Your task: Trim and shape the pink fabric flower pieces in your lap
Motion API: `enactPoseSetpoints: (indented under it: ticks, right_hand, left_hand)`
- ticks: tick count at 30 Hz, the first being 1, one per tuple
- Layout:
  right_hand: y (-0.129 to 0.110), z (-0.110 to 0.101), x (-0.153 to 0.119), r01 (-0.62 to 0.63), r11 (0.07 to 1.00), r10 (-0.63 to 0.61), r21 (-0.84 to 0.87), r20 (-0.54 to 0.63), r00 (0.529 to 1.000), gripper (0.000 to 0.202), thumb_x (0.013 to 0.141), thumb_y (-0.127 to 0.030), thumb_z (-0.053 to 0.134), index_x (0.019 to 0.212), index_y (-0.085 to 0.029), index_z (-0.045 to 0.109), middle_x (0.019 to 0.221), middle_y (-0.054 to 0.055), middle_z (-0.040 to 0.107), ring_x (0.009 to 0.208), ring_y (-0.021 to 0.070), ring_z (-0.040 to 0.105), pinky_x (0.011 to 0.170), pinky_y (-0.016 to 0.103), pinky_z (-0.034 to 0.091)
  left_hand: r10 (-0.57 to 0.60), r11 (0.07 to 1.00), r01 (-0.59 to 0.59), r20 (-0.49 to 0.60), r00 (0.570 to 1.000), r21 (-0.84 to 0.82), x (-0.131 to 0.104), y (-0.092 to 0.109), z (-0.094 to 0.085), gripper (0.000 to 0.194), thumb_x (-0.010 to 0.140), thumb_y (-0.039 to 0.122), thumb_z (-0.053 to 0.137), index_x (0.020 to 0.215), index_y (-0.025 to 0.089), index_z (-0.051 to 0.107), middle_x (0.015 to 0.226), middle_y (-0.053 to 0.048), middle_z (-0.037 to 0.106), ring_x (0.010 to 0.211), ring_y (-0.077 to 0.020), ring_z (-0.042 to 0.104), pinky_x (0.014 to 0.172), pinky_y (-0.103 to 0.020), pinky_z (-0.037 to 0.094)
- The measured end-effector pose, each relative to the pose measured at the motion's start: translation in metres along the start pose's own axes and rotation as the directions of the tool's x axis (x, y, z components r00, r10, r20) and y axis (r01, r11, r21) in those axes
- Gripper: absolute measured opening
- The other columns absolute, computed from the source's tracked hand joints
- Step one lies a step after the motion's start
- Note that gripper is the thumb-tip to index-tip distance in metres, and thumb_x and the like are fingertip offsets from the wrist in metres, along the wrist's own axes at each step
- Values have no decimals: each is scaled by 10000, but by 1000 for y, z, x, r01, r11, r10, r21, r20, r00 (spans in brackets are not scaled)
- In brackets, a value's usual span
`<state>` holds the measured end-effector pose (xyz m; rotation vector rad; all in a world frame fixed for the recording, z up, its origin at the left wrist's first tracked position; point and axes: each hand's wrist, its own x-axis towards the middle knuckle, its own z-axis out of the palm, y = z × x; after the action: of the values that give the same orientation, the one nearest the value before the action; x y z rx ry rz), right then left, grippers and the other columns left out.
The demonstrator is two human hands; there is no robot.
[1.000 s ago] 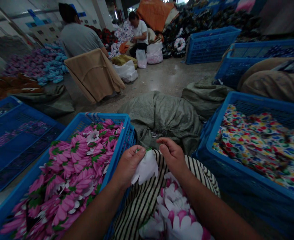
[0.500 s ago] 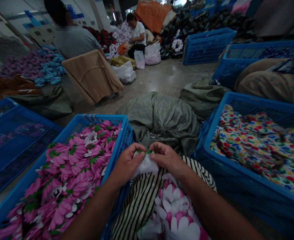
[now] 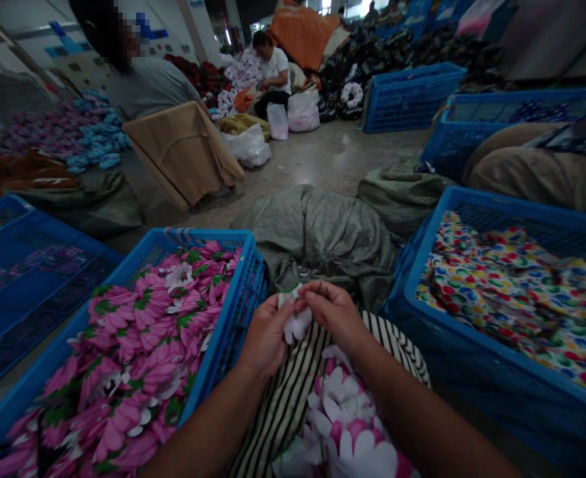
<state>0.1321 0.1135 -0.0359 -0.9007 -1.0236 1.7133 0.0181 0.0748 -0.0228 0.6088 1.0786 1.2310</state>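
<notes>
A white, petal-edged fabric flower piece with a trace of green at its top is held above the striped cloth on my lap. My left hand pinches it from the left. The fingers of my right hand are closed at its upper right edge, touching the left fingertips. Below, on the lap, lies a heap of white and pink fabric flower pieces. Beside my left arm is a blue crate filled with pink and green fabric flower pieces.
At right stands a blue crate of colourful dotted fabric. A grey-green sack lies ahead. Two people sit further off, one by a brown-draped chair; someone's covered leg shows at right.
My hands have turned the white piece so its scalloped petals hang down. The left hand has rotated and the right fingers have shifted over the top edge.
</notes>
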Motion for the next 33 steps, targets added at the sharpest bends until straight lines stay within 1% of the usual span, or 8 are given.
enactPoseSetpoints:
  ticks: [5, 9, 14, 18, 21, 23, 28, 33]
  right_hand:
    - [-1, -10, 5, 50, 971, 7, 234, -235, 972, 184, 674, -334, 611, 729, -172, 542, 509, -50, 561, 285, 27, 256, 299, 170, 153]
    - [0, -13, 7, 59, 984, -7, 170, -288, 958, 227, 715, -395, 579, 744, -175, 533, 545, -64, 492, 325, 35, 273, 311, 174, 175]
    - [0, -7, -2, 216, 952, -255, -219, -170, 952, 174, 778, -350, 525, 754, -178, 540, 612, -28, 484, 512, 96, 427, 454, 201, 338]
    - [2, -5, -8, 411, 752, -464, -516, 29, 885, 61, 763, -248, 559, 787, -192, 557, 697, 3, 518, 611, 132, 480, 552, 243, 387]
    - [3, -4, -9, 554, 590, -550, -588, 210, 808, 122, 746, -208, 578, 868, -202, 584, 720, 10, 513, 635, 142, 486, 568, 255, 385]
    - [3, -3, -9, 584, 550, -556, -597, 261, 789, 150, 743, -194, 587, 893, -198, 589, 717, 9, 506, 644, 144, 486, 569, 253, 378]
    - [1, -3, -9, 562, 626, -508, -541, 264, 820, 81, 763, -191, 584, 842, -181, 589, 708, 4, 483, 631, 134, 477, 545, 241, 363]
    - [-2, -5, -8, 546, 675, -472, -497, 278, 837, 89, 804, -229, 531, 742, -183, 574, 655, -6, 471, 593, 129, 461, 544, 248, 354]
  left_hand:
    - [-32, 985, 15, -97, 995, -174, 6, 9, -1, 187, 700, 212, 643, 854, 105, 640, 714, -55, 681, 623, -144, 610, 595, -229, 456]
    - [-30, 975, -6, -158, 987, -221, 5, 18, -4, 158, 671, 177, 657, 814, 110, 651, 743, -55, 697, 662, -157, 630, 648, -246, 475]
    - [37, 988, -53, -111, 993, -148, 2, 20, -4, 178, 678, 211, 660, 832, 125, 631, 736, -27, 688, 669, -143, 619, 654, -237, 468]
    - [62, 993, -73, -114, 992, -89, 0, 18, -4, 159, 670, 215, 670, 796, 150, 598, 695, 11, 656, 611, -104, 582, 610, -207, 446]
    - [63, 997, -66, -100, 993, -34, -2, 15, -3, 145, 656, 223, 681, 723, 153, 574, 641, 34, 608, 552, -78, 533, 557, -183, 412]
    - [42, 999, -41, -65, 997, 15, -4, 13, -4, 136, 669, 240, 668, 699, 150, 571, 604, 40, 569, 525, -72, 498, 528, -176, 386]
    - [59, 982, -74, 92, 994, 174, -5, 15, -12, 124, 744, 281, 595, 733, 158, 581, 622, 34, 520, 561, -86, 458, 559, -194, 368]
    - [68, 897, -152, 211, 975, 415, -4, 25, -20, 154, 780, 291, 551, 713, 157, 584, 612, 32, 443, 574, -96, 410, 545, -199, 329]
